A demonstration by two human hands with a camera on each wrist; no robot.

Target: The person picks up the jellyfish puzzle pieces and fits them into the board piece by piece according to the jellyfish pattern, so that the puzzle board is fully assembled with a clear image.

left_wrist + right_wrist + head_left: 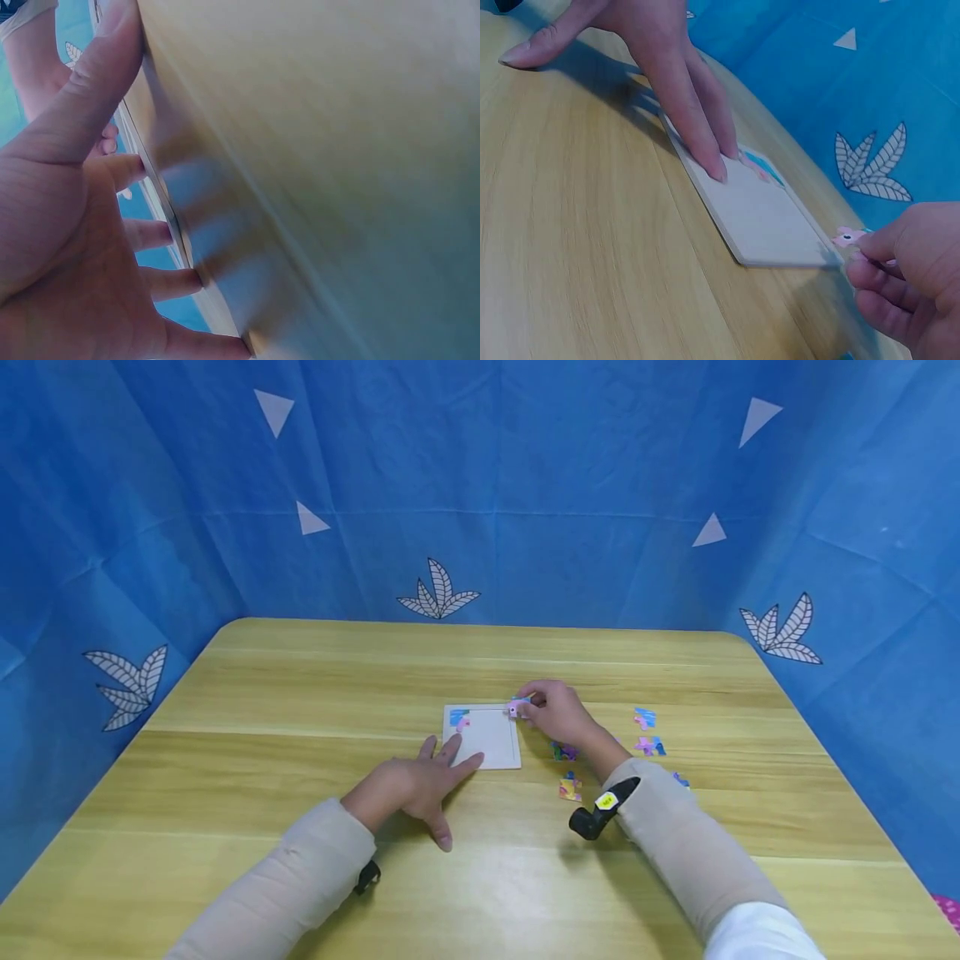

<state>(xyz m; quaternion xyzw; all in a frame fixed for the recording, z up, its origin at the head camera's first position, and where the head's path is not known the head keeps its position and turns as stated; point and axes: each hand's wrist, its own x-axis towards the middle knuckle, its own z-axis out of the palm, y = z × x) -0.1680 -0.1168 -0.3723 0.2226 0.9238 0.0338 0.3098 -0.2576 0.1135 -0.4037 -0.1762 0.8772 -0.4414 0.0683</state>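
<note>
A white puzzle tray (491, 743) lies on the wooden table, with a blue and pink jigsaw piece (459, 718) in its far left corner. My left hand (423, 781) is spread, its fingertips resting on the tray's near left part; the right wrist view shows two straight fingers (705, 142) touching the white surface. Between thumb and fingertips my right hand (558, 710) pinches a pink jigsaw piece (849, 237) with a printed eye, at the tray's far right corner. Whether that piece touches the tray, I cannot tell.
Right of the tray lie several loose jigsaw pieces, among them a yellow one (570, 787), a purple and green one (564, 752) and a blue and pink one (645, 718). A blue curtain (495, 485) hangs behind the table (337, 693).
</note>
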